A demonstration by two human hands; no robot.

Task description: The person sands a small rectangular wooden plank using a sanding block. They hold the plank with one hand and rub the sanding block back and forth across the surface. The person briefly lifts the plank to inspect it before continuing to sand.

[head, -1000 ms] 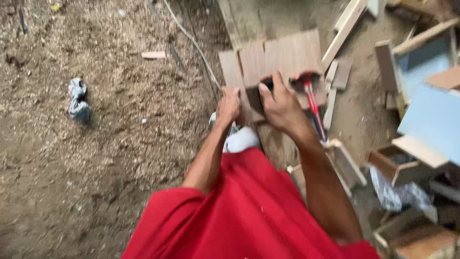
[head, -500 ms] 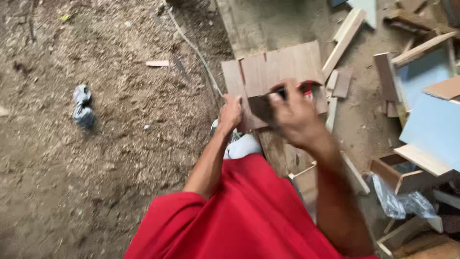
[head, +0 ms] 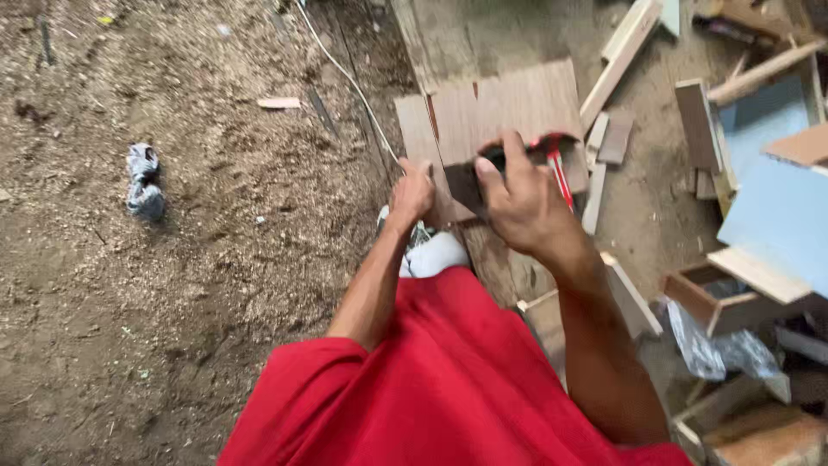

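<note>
1. Nearest the camera, a red shirt (head: 448,388) fills the bottom of the view, and two bare forearms reach forward from it.
2. The left hand (head: 412,194) is curled shut, pressing on the near left edge of a brown wooden panel (head: 504,108) that lies flat on the ground.
3. The right hand (head: 517,203) is just beside it, fingers (head: 516,155) wrapped around a small dark piece (head: 466,183) held against the panel's near edge. What exactly the piece is cannot be told.
4. A red-handled hammer (head: 559,168) lies on the panel, touching the far side of the right hand but not gripped.
5. A white shoe (head: 431,252) shows just under the hands.
6. Judging from the grip, doing this well means keeping the left hand firm so the panel does not slide, and keeping the dark piece square to the edge with fingertips away from the hammer.
7. The ground is bare earth covered in sawdust (head: 172,276). A crumpled grey rag (head: 142,181) lies well apart to the left, and a thin white cord (head: 345,73) runs away from the panel.
8. To the right lie loose wood offcuts (head: 621,47), a pale blue board (head: 776,216) and a small open wooden box (head: 716,298).
</note>
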